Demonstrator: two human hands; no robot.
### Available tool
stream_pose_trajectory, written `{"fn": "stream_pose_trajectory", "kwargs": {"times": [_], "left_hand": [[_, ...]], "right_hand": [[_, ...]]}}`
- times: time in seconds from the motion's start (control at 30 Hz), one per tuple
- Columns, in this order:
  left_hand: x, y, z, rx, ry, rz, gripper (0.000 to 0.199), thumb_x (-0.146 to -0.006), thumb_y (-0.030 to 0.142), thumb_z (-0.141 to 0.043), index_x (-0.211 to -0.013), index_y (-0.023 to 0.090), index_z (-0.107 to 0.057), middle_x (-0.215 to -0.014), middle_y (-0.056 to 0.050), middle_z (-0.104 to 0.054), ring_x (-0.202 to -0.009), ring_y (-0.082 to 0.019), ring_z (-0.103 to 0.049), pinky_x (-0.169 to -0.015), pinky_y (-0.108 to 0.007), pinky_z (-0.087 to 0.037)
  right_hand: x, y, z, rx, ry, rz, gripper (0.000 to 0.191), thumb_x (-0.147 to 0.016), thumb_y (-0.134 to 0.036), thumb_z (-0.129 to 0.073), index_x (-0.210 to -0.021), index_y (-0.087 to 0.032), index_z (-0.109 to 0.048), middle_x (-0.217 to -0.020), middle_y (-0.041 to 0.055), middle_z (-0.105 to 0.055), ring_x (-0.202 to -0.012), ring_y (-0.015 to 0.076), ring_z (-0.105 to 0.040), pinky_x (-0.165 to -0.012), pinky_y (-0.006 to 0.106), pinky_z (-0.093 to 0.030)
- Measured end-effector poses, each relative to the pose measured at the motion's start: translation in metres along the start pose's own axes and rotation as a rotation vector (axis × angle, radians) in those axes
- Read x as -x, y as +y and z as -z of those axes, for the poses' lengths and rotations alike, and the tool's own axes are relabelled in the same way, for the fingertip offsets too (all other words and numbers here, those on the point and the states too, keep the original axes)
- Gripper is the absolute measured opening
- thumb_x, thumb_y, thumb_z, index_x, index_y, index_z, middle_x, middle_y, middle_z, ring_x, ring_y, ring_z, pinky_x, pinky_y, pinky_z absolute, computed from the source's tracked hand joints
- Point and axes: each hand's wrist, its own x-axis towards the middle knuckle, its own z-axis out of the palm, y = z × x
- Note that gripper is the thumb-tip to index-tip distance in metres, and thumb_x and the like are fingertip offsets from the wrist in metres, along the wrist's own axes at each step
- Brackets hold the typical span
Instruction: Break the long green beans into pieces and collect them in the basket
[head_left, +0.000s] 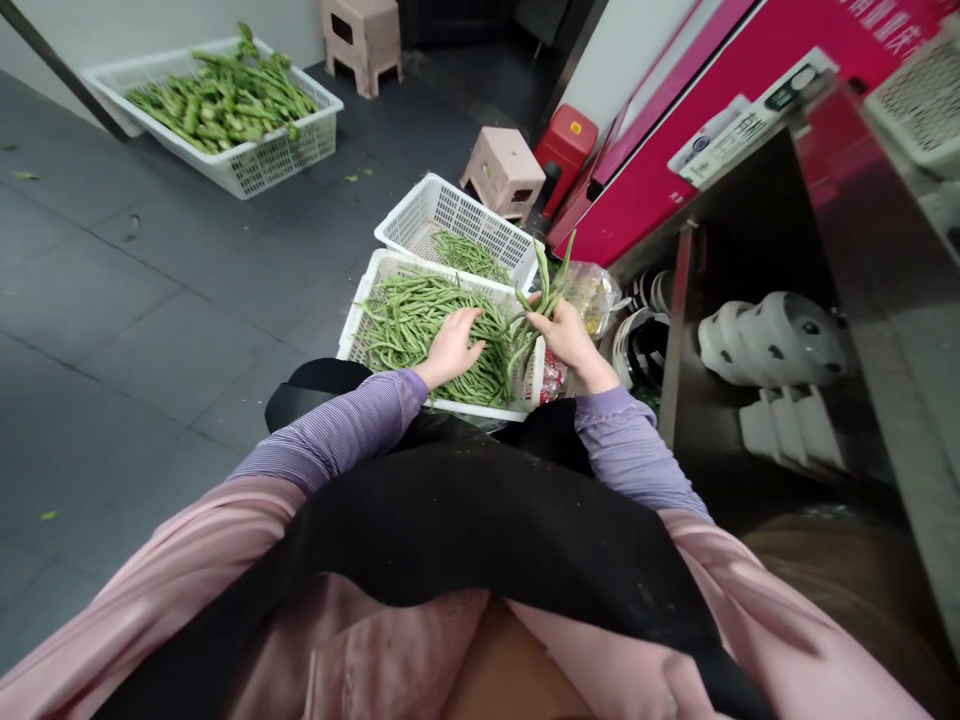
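Pink top point(397, 660), beans point(543, 272) btwn R fingers point(540, 321)

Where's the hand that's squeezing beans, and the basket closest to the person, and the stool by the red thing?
Right hand point(564, 338): head view, on the back of the hand.
Nearest basket point(535, 374): head view, on its right wall.
Stool point(507, 162): head view, on its seat.

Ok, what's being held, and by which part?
Right hand: a few green beans, gripped around mid-length. Left hand: over the bean pile, no hold visible.
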Motion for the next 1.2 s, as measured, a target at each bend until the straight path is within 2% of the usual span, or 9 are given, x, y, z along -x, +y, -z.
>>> {"fn": "stream_pose_trajectory", "kwargs": {"times": [0.1, 0.2, 0.27, 0.33, 0.43, 0.57, 0.77, 0.97, 1.2], "left_hand": [[0.001, 0.01, 0.004, 0.275, -0.098, -0.087, 0.067, -0.089, 0.029, -0.066, -0.151, 0.015, -0.045, -0.156, -0.017, -0.05, -0.148, -0.029, -0.042, -0.124, -0.045, -0.033], [0.003, 0.014, 0.004, 0.638, -0.229, -0.075, 0.055, -0.092, 0.035, -0.065, -0.142, 0.016, -0.053, -0.141, -0.014, -0.063, -0.133, -0.025, -0.058, -0.111, -0.038, -0.048], [0.005, 0.014, 0.003, 0.802, -0.307, 0.047, 0.045, -0.087, 0.039, -0.073, -0.124, 0.014, -0.064, -0.111, -0.011, -0.073, -0.1, -0.021, -0.071, -0.087, -0.032, -0.057], [0.006, 0.012, 0.001, 0.912, -0.385, 0.214, 0.037, -0.082, 0.042, -0.079, -0.101, 0.012, -0.069, -0.08, -0.005, -0.071, -0.064, -0.013, -0.064, -0.062, -0.026, -0.052], [0.006, 0.009, -0.001, 1.016, -0.415, 0.42, 0.03, -0.079, 0.036, -0.083, -0.081, 0.01, -0.068, -0.064, -0.002, -0.065, -0.047, -0.007, -0.05, -0.047, -0.021, -0.039], [0.0, 0.009, -0.001, 1.068, -0.329, 0.59, 0.02, -0.078, 0.02, -0.081, -0.072, 0.011, -0.065, -0.057, 0.0, -0.062, -0.041, -0.005, -0.047, -0.04, -0.018, -0.029], [-0.014, 0.004, 0.008, 1.232, 0.004, 0.683, 0.023, -0.083, 0.018, -0.076, -0.071, 0.014, -0.057, -0.054, 0.005, -0.056, -0.033, -0.002, -0.036, -0.034, -0.018, -0.025], [-0.025, -0.012, 0.015, 1.242, 0.26, 0.763, 0.031, -0.081, 0.027, -0.083, -0.08, 0.017, -0.053, -0.056, 0.008, -0.055, -0.034, -0.001, -0.035, -0.036, -0.018, -0.026], [-0.026, -0.022, 0.008, 1.178, 0.427, 0.748, 0.033, -0.083, 0.029, -0.082, -0.09, 0.019, -0.052, -0.063, 0.009, -0.056, -0.041, -0.001, -0.038, -0.042, -0.02, -0.033]], "right_hand": [[0.004, -0.025, -0.006, -0.076, -0.127, 0.041, 0.023, -0.084, -0.031, -0.071, -0.103, -0.018, -0.068, -0.095, 0.0045, -0.069, -0.095, 0.0239, -0.065, -0.096, 0.043, -0.051], [0.005, -0.035, -0.022, -0.229, -0.217, 0.015, 0.029, -0.085, -0.04, -0.073, -0.103, -0.019, -0.067, -0.091, 0.0038, -0.069, -0.088, 0.0211, -0.065, -0.089, 0.04, -0.055], [0.004, -0.034, -0.035, -0.319, -0.235, -0.032, 0.034, -0.085, -0.048, -0.073, -0.104, -0.019, -0.067, -0.09, 0.0035, -0.069, -0.086, 0.0203, -0.066, -0.085, 0.038, -0.057], [0.002, -0.028, -0.047, -0.368, -0.241, -0.086, 0.04, -0.085, -0.054, -0.073, -0.105, -0.019, -0.067, -0.088, 0.0034, -0.07, -0.085, 0.0207, -0.067, -0.083, 0.038, -0.058], [-0.002, -0.017, -0.061, -0.377, -0.247, -0.17, 0.046, -0.084, -0.06, -0.072, -0.106, -0.02, -0.068, -0.081, 0.0024, -0.07, -0.08, 0.021, -0.068, -0.078, 0.037, -0.059], [-0.006, -0.005, -0.07, -0.299, -0.235, -0.198, 0.044, -0.088, -0.061, -0.066, -0.103, -0.019, -0.07, -0.077, 0.0022, -0.069, -0.07, 0.0188, -0.064, -0.069, 0.034, -0.057], [0.017, 0.004, -0.076, -0.158, -0.124, -0.181, 0.029, -0.089, -0.046, -0.062, -0.084, -0.019, -0.068, -0.069, -0.0004, -0.064, -0.06, 0.0142, -0.055, -0.064, 0.028, -0.048], [0.051, 0.022, -0.093, -0.182, -0.382, -0.241, 0.022, -0.082, -0.037, -0.067, -0.074, -0.018, -0.073, -0.063, -0.0005, -0.067, -0.055, 0.0131, -0.052, -0.058, 0.026, -0.041], [0.054, 0.016, -0.121, 0.236, -0.354, -0.234, 0.024, -0.087, -0.045, -0.074, -0.087, -0.022, -0.081, -0.076, 0.0058, -0.075, -0.073, 0.022, -0.067, -0.069, 0.031, -0.045]]}}
